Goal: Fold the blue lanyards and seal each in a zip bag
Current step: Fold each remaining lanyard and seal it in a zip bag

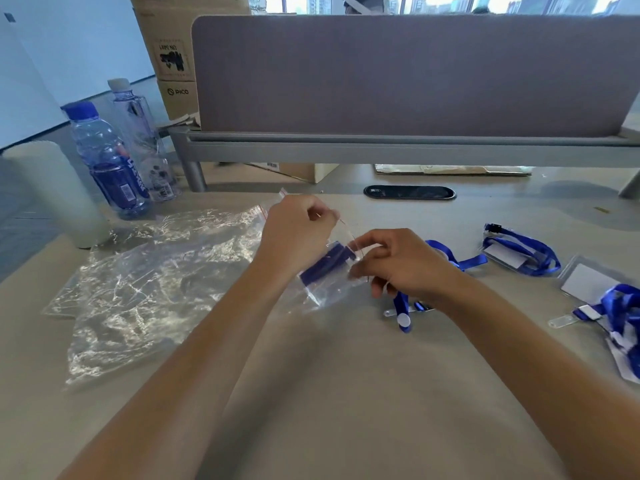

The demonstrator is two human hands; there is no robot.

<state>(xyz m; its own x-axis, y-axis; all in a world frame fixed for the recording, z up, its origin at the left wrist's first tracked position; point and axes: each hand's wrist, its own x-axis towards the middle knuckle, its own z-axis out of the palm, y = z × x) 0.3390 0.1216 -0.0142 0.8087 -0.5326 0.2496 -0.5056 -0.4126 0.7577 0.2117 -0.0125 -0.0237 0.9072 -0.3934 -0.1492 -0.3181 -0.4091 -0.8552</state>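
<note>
A small clear zip bag (325,289) hangs above the table's middle with a folded blue lanyard (327,265) inside it. My left hand (298,233) pinches the bag's upper edge near its red zip line. My right hand (398,263) pinches the same edge from the right side. Under my right hand lies another blue lanyard (403,313) with a clip and a white round tab. Two more blue lanyards with card holders lie to the right, one lanyard (523,251) farther back and one lanyard (616,313) at the table's right edge.
A pile of crumpled clear zip bags (149,282) covers the left of the table. Two water bottles (110,161) and a white cylinder (59,192) stand at the back left. A grey partition (415,74) runs along the back, with a cable port (408,192) before it.
</note>
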